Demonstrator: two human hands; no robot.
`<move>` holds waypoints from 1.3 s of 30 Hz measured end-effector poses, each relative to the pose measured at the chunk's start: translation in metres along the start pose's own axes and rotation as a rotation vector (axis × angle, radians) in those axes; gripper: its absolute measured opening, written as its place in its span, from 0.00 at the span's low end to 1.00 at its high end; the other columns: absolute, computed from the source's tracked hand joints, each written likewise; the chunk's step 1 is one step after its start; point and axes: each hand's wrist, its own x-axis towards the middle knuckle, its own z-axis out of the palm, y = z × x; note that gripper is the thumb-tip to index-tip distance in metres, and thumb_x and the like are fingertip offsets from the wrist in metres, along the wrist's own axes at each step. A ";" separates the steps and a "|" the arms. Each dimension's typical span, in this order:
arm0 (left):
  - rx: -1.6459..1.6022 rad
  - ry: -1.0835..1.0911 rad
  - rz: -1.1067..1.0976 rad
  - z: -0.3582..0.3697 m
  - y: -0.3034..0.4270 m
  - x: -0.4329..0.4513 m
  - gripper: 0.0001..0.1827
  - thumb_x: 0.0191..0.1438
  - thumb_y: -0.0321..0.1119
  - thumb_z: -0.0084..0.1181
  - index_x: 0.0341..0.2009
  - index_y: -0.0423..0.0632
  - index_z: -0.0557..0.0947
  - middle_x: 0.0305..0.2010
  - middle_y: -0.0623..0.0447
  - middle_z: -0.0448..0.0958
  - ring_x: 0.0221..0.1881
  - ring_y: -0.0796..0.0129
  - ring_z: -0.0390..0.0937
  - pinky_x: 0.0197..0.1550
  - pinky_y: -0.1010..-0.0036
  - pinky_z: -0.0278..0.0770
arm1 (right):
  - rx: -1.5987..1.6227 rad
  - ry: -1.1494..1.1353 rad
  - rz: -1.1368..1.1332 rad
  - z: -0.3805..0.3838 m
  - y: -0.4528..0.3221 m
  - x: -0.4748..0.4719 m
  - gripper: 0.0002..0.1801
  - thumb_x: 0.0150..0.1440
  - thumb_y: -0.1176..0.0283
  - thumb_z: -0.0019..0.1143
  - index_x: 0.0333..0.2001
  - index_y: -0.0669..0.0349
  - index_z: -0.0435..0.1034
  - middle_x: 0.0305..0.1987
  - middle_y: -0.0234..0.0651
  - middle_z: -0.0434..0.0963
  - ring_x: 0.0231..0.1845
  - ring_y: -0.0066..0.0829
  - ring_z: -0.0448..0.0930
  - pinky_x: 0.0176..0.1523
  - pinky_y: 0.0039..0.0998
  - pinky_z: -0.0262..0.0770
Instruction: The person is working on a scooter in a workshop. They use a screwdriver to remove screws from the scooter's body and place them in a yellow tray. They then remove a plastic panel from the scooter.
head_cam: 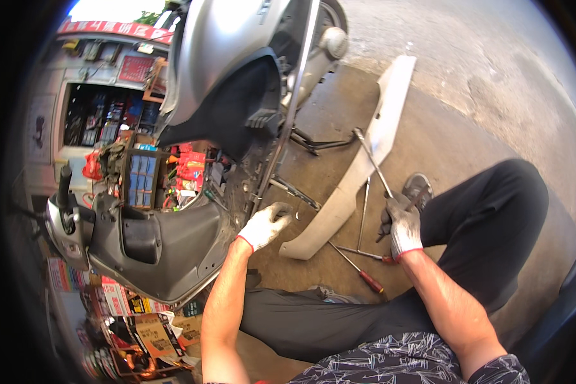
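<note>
My left hand (270, 224), in a white work glove with a grey palm, is beside the lower frame of a silver motor scooter (211, 53); its fingers are curled, and whether they hold anything cannot be told. In my right hand (403, 221), gloved too, is a long metal socket wrench (374, 165), its head pointing up and left; a darker bar also shows at this hand. Between my hands, a long pale plastic side panel (355, 185) lies on the floor. Near its lower end lies a screwdriver with a red handle (371, 281). Another red-handled tool (388, 259) lies close by.
The scooter's grey leg shield (182, 240) and handlebar grip (65, 185) are at the left. A metal stand (324, 143) reaches out under the scooter. Cardboard boxes (156, 336) are at the lower left, shelves of goods beyond. My shoe (418, 186) is close to my right hand.
</note>
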 end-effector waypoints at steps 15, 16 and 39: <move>-0.052 0.030 -0.022 -0.018 -0.065 -0.023 0.29 0.62 0.49 0.52 0.61 0.44 0.76 0.56 0.41 0.81 0.58 0.53 0.78 0.62 0.65 0.72 | -0.188 -0.079 -0.284 0.004 0.116 0.028 0.08 0.64 0.80 0.48 0.44 0.66 0.74 0.29 0.27 0.70 0.26 0.15 0.64 0.28 0.18 0.61; -0.057 0.031 -0.003 -0.021 -0.059 -0.018 0.29 0.63 0.49 0.52 0.61 0.44 0.76 0.56 0.41 0.80 0.58 0.53 0.78 0.63 0.65 0.72 | -0.256 -0.116 -0.279 -0.007 0.133 0.046 0.09 0.62 0.80 0.49 0.45 0.65 0.74 0.30 0.29 0.72 0.25 0.18 0.67 0.29 0.21 0.63; -0.147 0.057 0.074 -0.017 -0.076 -0.060 0.28 0.62 0.50 0.50 0.61 0.47 0.77 0.59 0.40 0.78 0.59 0.48 0.76 0.63 0.60 0.72 | -1.971 -0.653 -0.133 -0.021 0.209 0.042 0.20 0.59 0.63 0.49 0.52 0.52 0.78 0.52 0.51 0.82 0.56 0.51 0.82 0.57 0.46 0.78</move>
